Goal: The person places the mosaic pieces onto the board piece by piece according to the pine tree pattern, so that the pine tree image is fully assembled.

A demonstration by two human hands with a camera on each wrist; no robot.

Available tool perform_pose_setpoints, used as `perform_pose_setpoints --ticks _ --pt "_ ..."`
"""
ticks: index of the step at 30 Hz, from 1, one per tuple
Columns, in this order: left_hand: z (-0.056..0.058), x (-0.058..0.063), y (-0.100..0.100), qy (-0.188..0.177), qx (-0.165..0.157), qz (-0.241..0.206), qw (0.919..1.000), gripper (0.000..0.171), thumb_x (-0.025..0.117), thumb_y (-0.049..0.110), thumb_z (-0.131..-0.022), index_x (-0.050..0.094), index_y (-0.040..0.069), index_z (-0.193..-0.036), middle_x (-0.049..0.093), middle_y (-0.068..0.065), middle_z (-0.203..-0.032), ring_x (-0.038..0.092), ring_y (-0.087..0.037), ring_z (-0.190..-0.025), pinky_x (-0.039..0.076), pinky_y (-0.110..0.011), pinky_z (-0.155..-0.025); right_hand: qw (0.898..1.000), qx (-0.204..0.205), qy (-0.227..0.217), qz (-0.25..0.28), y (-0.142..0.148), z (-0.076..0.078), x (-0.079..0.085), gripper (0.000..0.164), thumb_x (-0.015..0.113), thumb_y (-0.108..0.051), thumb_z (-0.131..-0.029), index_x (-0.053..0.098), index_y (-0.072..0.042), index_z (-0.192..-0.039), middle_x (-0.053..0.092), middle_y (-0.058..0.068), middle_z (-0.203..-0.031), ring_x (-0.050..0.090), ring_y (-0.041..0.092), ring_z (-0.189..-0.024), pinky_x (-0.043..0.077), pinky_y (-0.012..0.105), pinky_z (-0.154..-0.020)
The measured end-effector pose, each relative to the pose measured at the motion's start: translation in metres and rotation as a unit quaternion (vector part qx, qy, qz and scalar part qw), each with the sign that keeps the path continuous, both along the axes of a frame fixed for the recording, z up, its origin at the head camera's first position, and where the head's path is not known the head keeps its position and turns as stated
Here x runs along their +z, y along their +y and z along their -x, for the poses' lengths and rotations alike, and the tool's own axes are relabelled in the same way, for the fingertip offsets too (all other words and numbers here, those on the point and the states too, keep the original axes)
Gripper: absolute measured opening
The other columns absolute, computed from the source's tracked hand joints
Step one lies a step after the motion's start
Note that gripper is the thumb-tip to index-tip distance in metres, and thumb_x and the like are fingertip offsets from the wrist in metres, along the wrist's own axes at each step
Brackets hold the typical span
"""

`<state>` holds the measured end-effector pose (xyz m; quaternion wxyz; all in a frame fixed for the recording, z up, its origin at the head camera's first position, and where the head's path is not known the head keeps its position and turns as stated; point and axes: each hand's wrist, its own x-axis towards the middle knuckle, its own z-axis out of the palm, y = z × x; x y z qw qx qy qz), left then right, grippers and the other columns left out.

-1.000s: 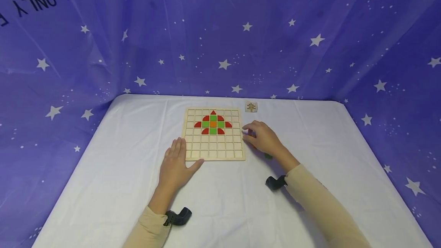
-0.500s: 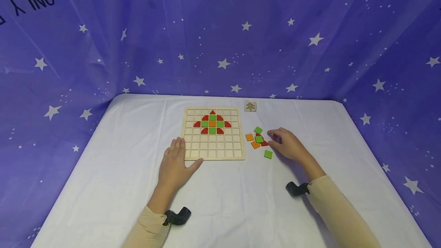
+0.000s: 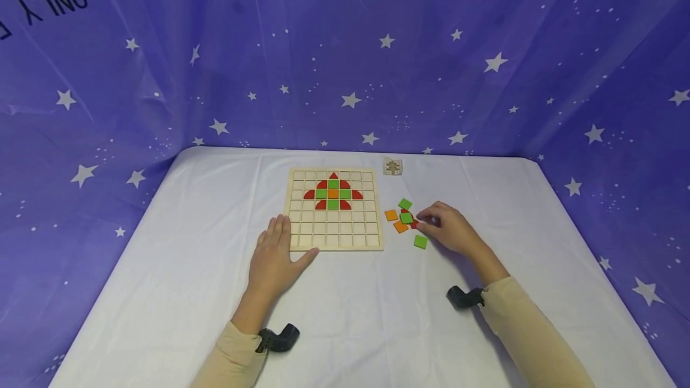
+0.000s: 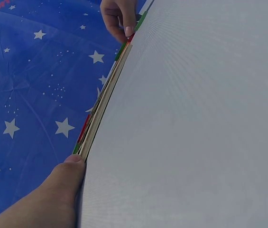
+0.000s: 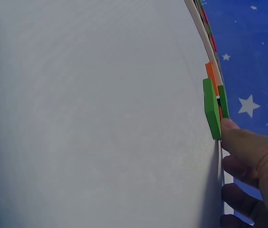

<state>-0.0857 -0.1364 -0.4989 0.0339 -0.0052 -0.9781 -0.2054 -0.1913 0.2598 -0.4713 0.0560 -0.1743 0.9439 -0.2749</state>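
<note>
A square wooden grid board (image 3: 334,229) lies on the table, with red, green and orange tiles set in its upper half. My left hand (image 3: 272,259) rests at the board's lower left corner, fingers straight along the left side and thumb at the front edge. Right of the board is a loose pile with green tiles (image 3: 420,242), orange tiles (image 3: 391,215) and red tiles (image 3: 414,224). My right hand (image 3: 450,229) is at the pile's right side, its thumb and index finger pinching a red tile. In the right wrist view a green tile (image 5: 211,109) stands out before the thumb.
A small card (image 3: 393,166) with a printed tree-like pattern lies behind the board, to the right. The white-covered table (image 3: 350,316) extends to a purple star-patterned curtain (image 3: 302,58) at the back and sides. Dark wrist mounts (image 3: 465,297) stick out from both wrists.
My right hand has moved from the board's right edge to the far side of the pile, uncovering the tiles, then slightly left onto a red one. The left hand stays put.
</note>
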Motion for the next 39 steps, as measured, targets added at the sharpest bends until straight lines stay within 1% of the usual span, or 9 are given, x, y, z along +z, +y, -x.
perform_pose_setpoints --ticks 7,13,16,20,23,28,31,35,39 --pt "0.000 -0.002 0.000 0.001 0.001 0.000 1.0000 0.106 0.055 0.070 -0.087 0.019 -0.001 -0.157 0.020 -0.018 -0.165 0.016 -0.034 -0.154 0.018 -0.051 -0.125 1.000 -0.008 -0.012 -0.003 0.007 0.000 0.000 0.021 0.070 -0.022 -0.093 0.074 -0.013 -0.112 0.065 0.001 -0.101 0.053 0.018 -0.086 0.045 0.032 -0.076" --pt "0.000 -0.002 -0.001 -0.001 0.003 0.006 1.0000 0.107 0.055 0.071 -0.087 0.018 -0.001 -0.157 0.019 -0.018 -0.165 0.015 -0.034 -0.154 0.018 -0.051 -0.125 1.000 0.000 0.002 -0.003 0.006 -0.001 0.000 0.032 0.077 -0.031 -0.087 0.073 -0.013 -0.114 0.064 0.001 -0.099 0.052 0.017 -0.084 0.044 0.031 -0.072" --pt "0.000 -0.002 -0.001 0.002 0.004 0.005 1.0000 0.107 0.055 0.071 -0.087 0.018 -0.001 -0.157 0.019 -0.018 -0.165 0.016 -0.034 -0.154 0.018 -0.051 -0.125 1.000 0.001 0.012 -0.006 0.004 -0.001 0.000 0.033 0.078 -0.031 -0.086 0.073 -0.013 -0.113 0.064 0.001 -0.099 0.052 0.017 -0.084 0.043 0.031 -0.072" --pt "0.000 -0.002 0.000 0.002 0.004 0.003 1.0000 0.106 0.056 0.070 -0.087 0.018 -0.001 -0.157 0.020 -0.018 -0.165 0.016 -0.035 -0.154 0.019 -0.051 -0.124 1.000 0.004 0.010 -0.003 0.005 -0.001 -0.001 0.028 0.075 -0.025 -0.089 0.073 -0.013 -0.114 0.065 0.001 -0.103 0.053 0.018 -0.087 0.045 0.033 -0.077" --pt "0.000 -0.003 0.000 0.003 0.004 0.003 1.0000 0.106 0.056 0.070 -0.087 0.019 -0.001 -0.157 0.020 -0.018 -0.165 0.016 -0.035 -0.154 0.019 -0.051 -0.125 1.000 0.013 0.006 0.003 0.008 -0.001 -0.003 0.026 0.071 -0.021 -0.092 0.072 -0.013 -0.117 0.064 0.002 -0.108 0.055 0.019 -0.094 0.047 0.038 -0.084" --pt "0.000 -0.004 0.000 0.003 0.004 0.003 1.0000 0.106 0.056 0.070 -0.087 0.019 -0.001 -0.157 0.020 -0.018 -0.165 0.017 -0.035 -0.154 0.019 -0.051 -0.124 0.999 0.030 0.021 0.013 0.012 -0.001 -0.005 0.029 0.068 -0.014 -0.093 0.069 -0.010 -0.122 0.064 0.007 -0.113 0.058 0.025 -0.103 0.048 0.046 -0.092" --pt "0.000 -0.003 0.000 -0.001 0.001 0.003 1.0000 0.106 0.055 0.069 -0.088 0.019 -0.002 -0.157 0.019 -0.019 -0.165 0.016 -0.035 -0.154 0.018 -0.052 -0.125 0.999 -0.006 0.035 -0.008 0.012 -0.002 -0.005 0.036 0.073 -0.026 -0.090 0.068 -0.010 -0.122 0.065 0.008 -0.113 0.058 0.026 -0.102 0.048 0.046 -0.090" --pt "0.000 -0.002 0.000 -0.005 0.000 0.004 1.0000 0.106 0.054 0.070 -0.088 0.018 -0.002 -0.157 0.018 -0.019 -0.165 0.016 -0.035 -0.154 0.018 -0.052 -0.125 0.996 -0.076 0.027 -0.039 0.009 -0.005 -0.002 0.048 0.079 -0.044 -0.082 0.070 -0.011 -0.116 0.066 0.006 -0.106 0.056 0.024 -0.097 0.048 0.043 -0.087" --pt "0.001 -0.002 0.000 -0.006 0.001 0.005 1.0000 0.106 0.054 0.070 -0.088 0.018 -0.002 -0.157 0.018 -0.019 -0.165 0.015 -0.035 -0.154 0.018 -0.052 -0.125 0.996 -0.086 0.023 -0.030 0.007 -0.005 -0.001 0.041 0.080 -0.040 -0.082 0.073 -0.011 -0.111 0.068 0.006 -0.102 0.057 0.023 -0.093 0.047 0.039 -0.083"
